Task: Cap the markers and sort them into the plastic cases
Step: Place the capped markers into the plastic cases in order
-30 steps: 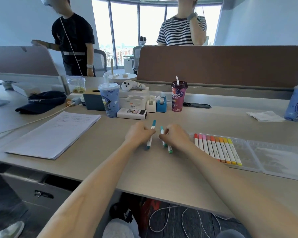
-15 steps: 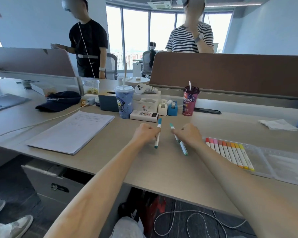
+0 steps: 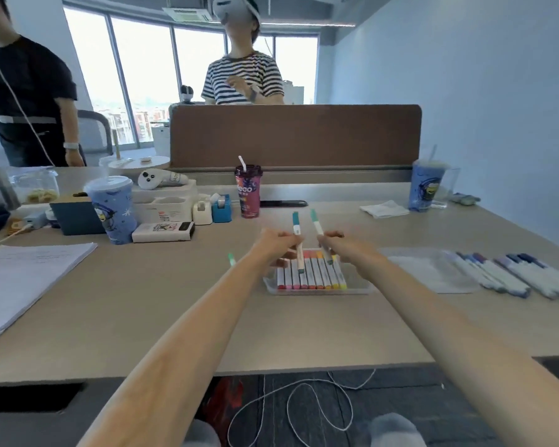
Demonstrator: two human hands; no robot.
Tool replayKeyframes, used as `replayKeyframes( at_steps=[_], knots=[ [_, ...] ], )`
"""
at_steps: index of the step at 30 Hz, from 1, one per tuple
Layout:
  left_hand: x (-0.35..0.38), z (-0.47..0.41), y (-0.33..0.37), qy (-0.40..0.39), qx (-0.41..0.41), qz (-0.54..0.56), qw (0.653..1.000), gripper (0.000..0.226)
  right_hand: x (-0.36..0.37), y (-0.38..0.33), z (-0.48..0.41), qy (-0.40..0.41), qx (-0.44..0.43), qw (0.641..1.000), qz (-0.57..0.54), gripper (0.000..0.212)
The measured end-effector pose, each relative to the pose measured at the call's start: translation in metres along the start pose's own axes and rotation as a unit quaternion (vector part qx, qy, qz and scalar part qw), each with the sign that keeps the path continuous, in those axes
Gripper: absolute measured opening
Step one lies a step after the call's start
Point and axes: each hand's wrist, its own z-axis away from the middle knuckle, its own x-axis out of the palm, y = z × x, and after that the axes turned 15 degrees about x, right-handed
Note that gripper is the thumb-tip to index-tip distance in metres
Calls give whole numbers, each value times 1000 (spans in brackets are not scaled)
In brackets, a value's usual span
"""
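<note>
My left hand [image 3: 273, 241] grips a white marker with blue caps [image 3: 297, 240], held upright above the clear plastic case [image 3: 357, 287]. My right hand [image 3: 339, 245] grips a second marker with teal caps [image 3: 318, 233], tilted slightly left. Both hands hover over the far end of the case, which holds a row of pink, red, orange and yellow markers [image 3: 310, 275]. A green marker [image 3: 231, 259] lies partly hidden behind my left forearm. Several blue and purple markers [image 3: 513, 274] lie loose on the desk at the right, beside the case's open lid [image 3: 426, 269].
A purple drink cup [image 3: 249, 193] stands behind my hands. A blue cup [image 3: 112, 208], a power bank [image 3: 163, 232] and tape dispensers [image 3: 221, 208] crowd the left back. Papers [image 3: 23, 275] lie at left. Another blue cup [image 3: 428, 185] and a tissue [image 3: 383, 208] sit right. Two people stand beyond the desk.
Both hands lifted their markers off the desk and carried them right, over the case of warm-coloured markers. The view swung right, revealing the blue and purple markers.
</note>
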Motion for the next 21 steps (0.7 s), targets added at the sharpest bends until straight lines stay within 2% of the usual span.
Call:
replayKeyframes(
  at_steps=[3, 9, 17, 21],
  knots=[
    [35, -6, 7, -35, 1, -12, 999, 24, -33, 19, 1, 5, 44, 999, 1, 12],
    [81, -20, 12, -70, 10, -81, 994, 30, -70, 40, 4, 1, 75, 997, -1, 12],
    [97, -33, 2, -60, 9, -167, 984, 39, -79, 52, 0, -12, 85, 996, 3, 13],
    [97, -35, -5, -66, 4, -217, 974, 34, -78, 56, -3, -19, 93, 995, 7, 18]
  ],
)
